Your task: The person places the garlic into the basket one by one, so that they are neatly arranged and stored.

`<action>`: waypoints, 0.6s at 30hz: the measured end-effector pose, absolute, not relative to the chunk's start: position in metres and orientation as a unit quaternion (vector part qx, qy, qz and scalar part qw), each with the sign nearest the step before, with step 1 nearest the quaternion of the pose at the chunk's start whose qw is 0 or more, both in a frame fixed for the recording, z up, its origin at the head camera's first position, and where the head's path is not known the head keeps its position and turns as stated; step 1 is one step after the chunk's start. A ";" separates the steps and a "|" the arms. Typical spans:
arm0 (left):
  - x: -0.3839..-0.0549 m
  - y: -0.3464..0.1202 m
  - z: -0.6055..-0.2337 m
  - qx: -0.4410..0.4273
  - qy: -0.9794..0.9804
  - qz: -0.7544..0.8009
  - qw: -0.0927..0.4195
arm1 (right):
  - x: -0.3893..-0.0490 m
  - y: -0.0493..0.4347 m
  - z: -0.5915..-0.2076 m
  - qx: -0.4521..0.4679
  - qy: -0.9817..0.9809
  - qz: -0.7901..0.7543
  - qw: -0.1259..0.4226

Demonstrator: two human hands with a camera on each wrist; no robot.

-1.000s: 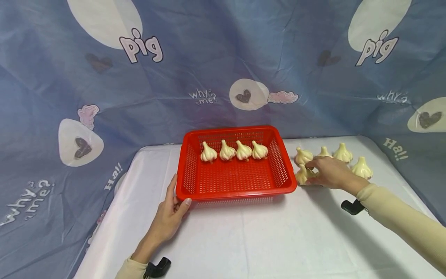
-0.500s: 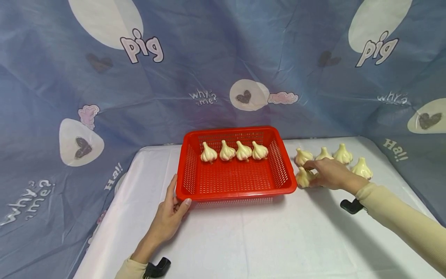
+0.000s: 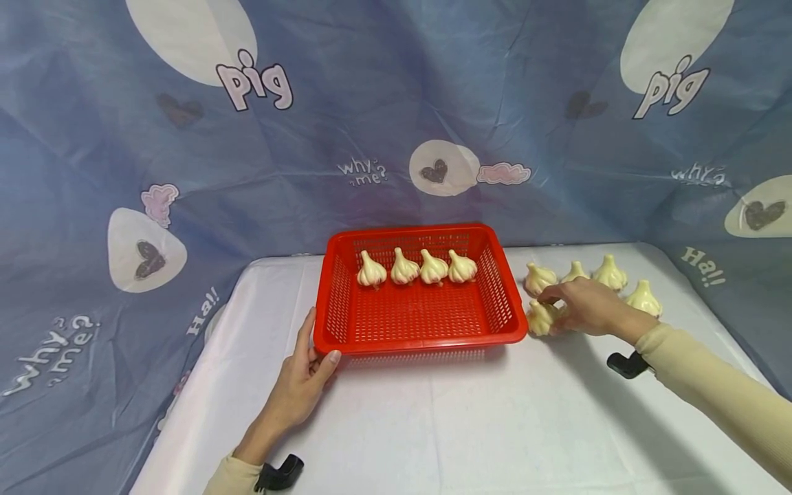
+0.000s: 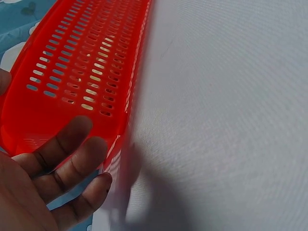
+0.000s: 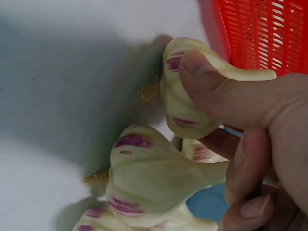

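Observation:
My left hand [image 3: 300, 388] holds the near left corner of a red plastic basket [image 3: 427, 342], thumb at the rim. In the left wrist view, its lower fingers [image 4: 77, 163] bend beside the slotted wall. To the right of the basket, my right hand [image 3: 588, 306] pinches a garlic bulb [image 3: 541, 318] low over the table. In the right wrist view, the thumb lies across this pale bulb [image 5: 180, 101], which has purple streaks and tan roots. Another garlic bulb [image 5: 144, 178] lies beside the curled lower fingers. The palm hides part of the group in the head view.
Inside the basket, several garlic bulbs [image 3: 405, 268] stand in a row along the far side. More bulbs, such as one [image 3: 609, 273] at the back and one [image 3: 643, 300] farther right, sit on the white-covered table [image 3: 470, 426]. A printed blue cloth [image 3: 346, 103] hangs behind.
The garlic bulb at my right fingertips has shifted slightly toward me, away from the bulb behind it. My left hand and the basket stay in place.

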State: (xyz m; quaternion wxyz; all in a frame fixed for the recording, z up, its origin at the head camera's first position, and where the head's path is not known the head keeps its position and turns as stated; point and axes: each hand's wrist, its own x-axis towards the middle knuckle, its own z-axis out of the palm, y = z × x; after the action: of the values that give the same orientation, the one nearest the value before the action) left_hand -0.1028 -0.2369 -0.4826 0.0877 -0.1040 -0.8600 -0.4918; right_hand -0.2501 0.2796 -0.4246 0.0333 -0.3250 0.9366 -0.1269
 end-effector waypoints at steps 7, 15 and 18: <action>-0.103 -0.237 -0.483 -0.103 -0.859 -0.495 0.080 | -0.248 0.282 -0.416 -0.319 0.933 -0.166 0.030; -0.103 -0.236 -0.482 -0.099 -0.860 -0.495 0.071 | -0.242 0.294 -0.406 -0.246 0.909 -0.315 0.116; -0.102 -0.236 -0.481 -0.102 -0.859 -0.495 0.078 | -0.241 0.297 -0.403 -0.224 0.905 -0.336 0.133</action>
State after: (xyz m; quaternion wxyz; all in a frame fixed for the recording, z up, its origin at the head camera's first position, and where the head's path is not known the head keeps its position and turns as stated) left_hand -0.1017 -0.2362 -0.4815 0.0779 -0.1022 -0.8595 -0.4947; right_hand -0.2410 0.2971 -0.4028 0.1326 -0.2244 0.9049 -0.3364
